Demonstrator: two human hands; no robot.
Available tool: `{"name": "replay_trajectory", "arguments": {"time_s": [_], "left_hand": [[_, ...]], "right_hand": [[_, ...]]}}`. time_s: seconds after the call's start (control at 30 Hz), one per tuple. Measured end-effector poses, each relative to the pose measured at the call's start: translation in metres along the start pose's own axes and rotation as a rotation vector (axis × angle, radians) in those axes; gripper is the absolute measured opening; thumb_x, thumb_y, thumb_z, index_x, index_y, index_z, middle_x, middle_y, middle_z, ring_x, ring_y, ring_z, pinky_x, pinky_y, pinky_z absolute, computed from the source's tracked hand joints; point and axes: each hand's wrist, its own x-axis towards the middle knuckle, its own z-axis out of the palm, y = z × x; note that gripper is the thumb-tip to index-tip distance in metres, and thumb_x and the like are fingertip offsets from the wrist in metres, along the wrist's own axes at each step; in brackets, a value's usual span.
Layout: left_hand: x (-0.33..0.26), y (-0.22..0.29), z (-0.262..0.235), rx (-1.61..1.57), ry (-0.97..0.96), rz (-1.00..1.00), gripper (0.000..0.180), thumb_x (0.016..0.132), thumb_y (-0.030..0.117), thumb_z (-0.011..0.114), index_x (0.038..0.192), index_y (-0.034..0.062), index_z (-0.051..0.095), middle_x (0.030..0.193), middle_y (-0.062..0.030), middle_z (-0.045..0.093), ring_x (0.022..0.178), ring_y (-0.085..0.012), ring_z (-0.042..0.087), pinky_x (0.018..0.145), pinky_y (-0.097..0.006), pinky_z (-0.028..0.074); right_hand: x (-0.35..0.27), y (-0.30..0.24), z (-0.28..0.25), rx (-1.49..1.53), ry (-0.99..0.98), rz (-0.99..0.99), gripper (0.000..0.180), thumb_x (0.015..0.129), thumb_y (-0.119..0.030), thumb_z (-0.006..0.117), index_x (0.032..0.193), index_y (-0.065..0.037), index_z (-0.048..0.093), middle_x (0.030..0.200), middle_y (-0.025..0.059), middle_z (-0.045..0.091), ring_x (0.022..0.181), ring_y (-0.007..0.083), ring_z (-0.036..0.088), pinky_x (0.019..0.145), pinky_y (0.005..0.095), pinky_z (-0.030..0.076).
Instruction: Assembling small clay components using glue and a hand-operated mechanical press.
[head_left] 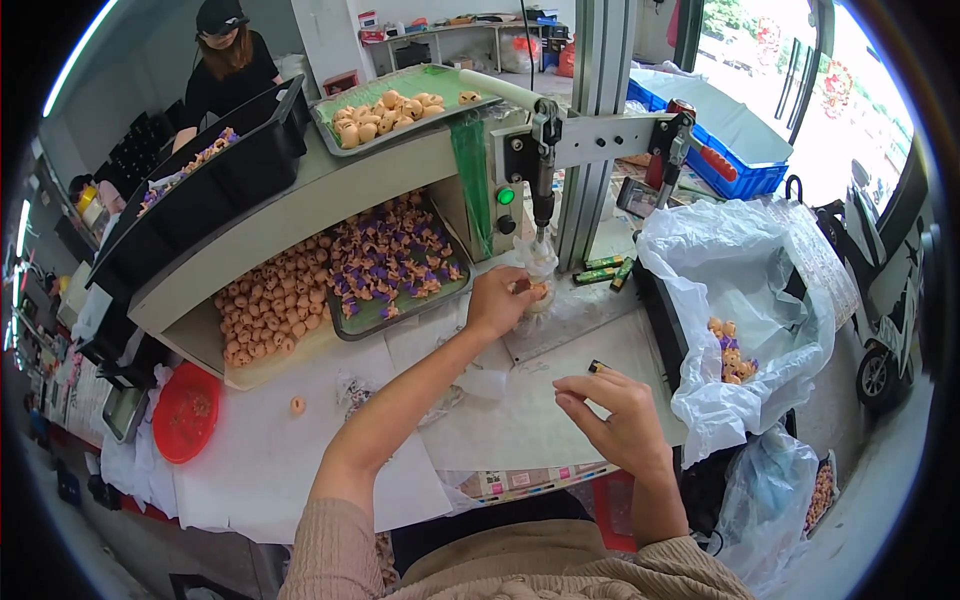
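Note:
My left hand (499, 303) reaches to the base of a bench press (543, 190), its fingers closed on a small peach-coloured doll part (540, 291) under the press head. Clear plastic wraps the tooling there, and my fingers hide much of the part. Over the front right of the table hovers my right hand (622, 425), palm inward, with fingers loosely bent and nothing visible in them. A dark, yellow-marked small tube (598, 367) lies just beyond its fingertips. To the right, several peach-and-purple doll figures (733, 352) rest in a box lined with white plastic (690, 250).
Loose doll heads (270, 305) and a tray (375, 330) of purple-dressed bodies sit under a shelf. Above are a green tray (330, 112) of heads and a black bin (200, 200). Green tubes (600, 270) lie beside the press post. A red basin (186, 412) stands left; another person is at the back left.

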Motion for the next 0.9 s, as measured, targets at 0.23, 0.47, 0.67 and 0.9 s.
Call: {"name": "replay_trajectory", "arguments": {"time_s": [0.23,0.47,0.67,0.9], "left_hand": [[-0.002,-0.018,0.023,-0.061,0.157,0.037,0.023,0.07,0.018,0.078,0.078,0.0007,0.067,0.079,-0.0061,0.054,0.065,-0.017,0.053,0.059,-0.029,0.043],[-0.009,-0.009,0.03,-0.004,0.149,0.048,0.023,0.068,0.005,0.077,0.088,0.0011,0.068,0.088,-0.0071,0.056,0.075,-0.0198,0.058,0.067,-0.029,0.048],[-0.013,-0.005,0.03,-0.089,0.087,-0.069,0.024,0.067,0.006,0.079,0.087,0.0011,0.068,0.09,-0.007,0.054,0.077,-0.0189,0.058,0.069,-0.029,0.049],[-0.021,0.001,0.018,-0.109,0.095,-0.095,0.023,0.065,0.007,0.08,0.081,-0.0019,0.066,0.09,-0.0042,0.05,0.074,-0.0139,0.052,0.065,-0.026,0.045]], "right_hand": [[-0.004,0.023,0.005,0.056,-0.054,-0.004,0.013,0.08,-0.007,0.069,0.093,-0.002,0.068,0.08,0.0109,0.068,0.07,0.0244,0.062,0.064,0.0332,0.049],[0.038,0.026,-0.004,0.076,0.152,-0.044,0.014,0.08,-0.004,0.068,0.094,-0.001,0.069,0.079,0.0092,0.068,0.067,0.0149,0.062,0.06,0.0279,0.048],[0.143,-0.001,-0.017,-0.237,0.825,-0.438,0.026,0.084,-0.005,0.064,0.11,-0.003,0.064,0.099,0.0133,0.067,0.089,0.025,0.061,0.08,0.0337,0.047],[0.241,-0.023,-0.03,0.006,0.398,0.025,0.066,0.074,-0.025,0.076,0.129,0.001,0.049,0.101,0.017,0.065,0.093,0.0245,0.061,0.086,0.0363,0.046]]}}
